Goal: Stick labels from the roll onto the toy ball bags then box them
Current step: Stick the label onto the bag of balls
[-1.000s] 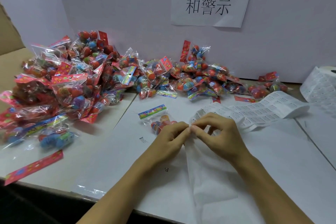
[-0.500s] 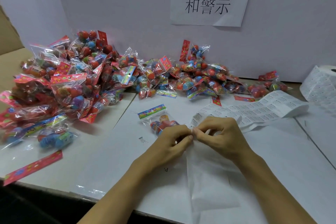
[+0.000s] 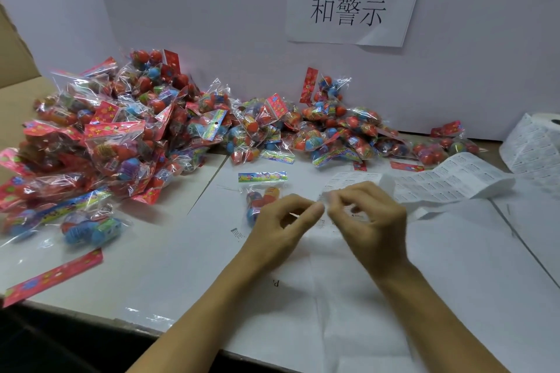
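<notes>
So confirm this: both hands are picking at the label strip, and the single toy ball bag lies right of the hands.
Wrong side. In the head view the single toy ball bag lies left of the hands, partly behind the left hand. Both hands, with the right hand, do pinch the label strip.

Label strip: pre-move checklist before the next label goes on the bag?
1. Label strip fed from the roll to the hands: ok.
2. Left hand and right hand pinch at the strip's near end: ok.
3. Label peeled free of the backing: cannot tell, blurred.
4. Target toy ball bag lies apart from the pile, beside the left hand: ok.
5. Bag face exposed for sticking: not ok, left hand partly covers it.
6. Box for finished bags in view: cannot tell.
</notes>
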Motion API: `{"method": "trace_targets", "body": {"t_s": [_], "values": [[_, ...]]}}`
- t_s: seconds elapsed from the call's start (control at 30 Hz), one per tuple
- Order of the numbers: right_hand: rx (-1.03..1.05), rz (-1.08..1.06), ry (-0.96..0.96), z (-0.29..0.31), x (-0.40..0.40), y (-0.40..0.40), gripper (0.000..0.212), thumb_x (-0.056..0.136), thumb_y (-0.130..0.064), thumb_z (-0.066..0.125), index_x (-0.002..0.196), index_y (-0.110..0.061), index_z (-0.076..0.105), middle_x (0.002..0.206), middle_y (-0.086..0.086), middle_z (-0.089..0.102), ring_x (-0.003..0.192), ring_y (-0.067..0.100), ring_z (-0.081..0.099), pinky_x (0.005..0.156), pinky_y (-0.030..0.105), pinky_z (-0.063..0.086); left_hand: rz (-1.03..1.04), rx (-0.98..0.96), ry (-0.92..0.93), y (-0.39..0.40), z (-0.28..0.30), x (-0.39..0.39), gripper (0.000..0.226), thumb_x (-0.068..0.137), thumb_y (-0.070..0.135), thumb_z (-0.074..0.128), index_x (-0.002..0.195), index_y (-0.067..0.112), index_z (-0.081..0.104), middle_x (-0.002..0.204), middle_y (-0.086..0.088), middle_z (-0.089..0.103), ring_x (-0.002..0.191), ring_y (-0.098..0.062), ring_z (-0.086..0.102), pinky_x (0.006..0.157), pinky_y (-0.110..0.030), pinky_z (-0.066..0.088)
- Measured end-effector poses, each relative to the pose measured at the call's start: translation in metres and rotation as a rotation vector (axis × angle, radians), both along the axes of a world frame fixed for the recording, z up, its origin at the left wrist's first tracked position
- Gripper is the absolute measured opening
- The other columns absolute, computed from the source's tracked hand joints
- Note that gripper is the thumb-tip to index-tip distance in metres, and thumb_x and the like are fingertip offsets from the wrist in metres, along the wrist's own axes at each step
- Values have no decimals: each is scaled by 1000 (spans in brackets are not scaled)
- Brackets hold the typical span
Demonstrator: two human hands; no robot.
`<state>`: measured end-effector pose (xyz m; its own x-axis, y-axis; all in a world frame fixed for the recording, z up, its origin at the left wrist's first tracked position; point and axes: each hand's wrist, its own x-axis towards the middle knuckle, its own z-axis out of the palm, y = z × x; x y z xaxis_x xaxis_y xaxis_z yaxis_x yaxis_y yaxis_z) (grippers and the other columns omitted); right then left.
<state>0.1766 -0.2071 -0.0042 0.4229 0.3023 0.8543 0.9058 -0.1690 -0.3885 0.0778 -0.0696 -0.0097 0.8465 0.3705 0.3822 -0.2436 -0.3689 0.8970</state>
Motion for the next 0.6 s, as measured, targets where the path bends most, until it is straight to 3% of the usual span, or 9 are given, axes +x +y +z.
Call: {"method": "trace_targets", "body": {"t_s": [0.07,0.17,0.27,0.37,0.43,0.53,0.6], "values": [[-70,83,-27,-3,-4,6,7,86,-11,74,82,-7,78,80,5,70,75,23,64,64,40,53,-75,-118,14,1,1,0,36,91,50,57,90,20,75,84,6,71,81,-18,68,80,-33,57],[-100,140,25,-5,-5,7,15,84,-19,77,95,-11,80,88,3,68,83,19,64,68,34,53,-31,-199,-20,3,3,-2,36,96,37,60,94,6,78,84,-2,73,89,-31,70,89,-45,58],[-56,199,383,-3,-9,7,34,83,-31,77,114,-19,74,103,-4,66,96,11,64,70,23,51,-24,-274,-45,5,2,0,30,95,28,59,88,6,78,79,-1,72,80,-22,69,80,-35,58],[-65,295,747,3,-7,7,9,87,-30,79,95,-29,76,95,-10,72,91,6,67,73,31,51,-42,-244,-52,6,2,0,27,95,27,58,86,11,78,76,3,72,74,-14,66,70,-26,54],[-40,342,811,5,-7,6,7,86,-22,79,80,-23,78,83,-6,75,82,8,68,73,36,49,-10,-79,-65,4,2,-2,22,95,32,63,83,20,77,72,12,69,70,-5,60,67,-19,47],[207,304,859,9,-4,5,6,86,-16,78,81,-15,77,70,-9,71,66,4,61,66,22,48,372,170,-140,8,-2,-1,38,89,52,62,83,17,75,75,10,66,72,-8,53,66,-21,42],[321,278,920,10,-1,4,4,88,-13,75,84,-14,76,68,-12,68,61,1,57,61,15,47,769,311,63,24,-3,0,57,90,62,56,102,10,75,93,-3,65,93,-19,51,81,-32,45]]}}
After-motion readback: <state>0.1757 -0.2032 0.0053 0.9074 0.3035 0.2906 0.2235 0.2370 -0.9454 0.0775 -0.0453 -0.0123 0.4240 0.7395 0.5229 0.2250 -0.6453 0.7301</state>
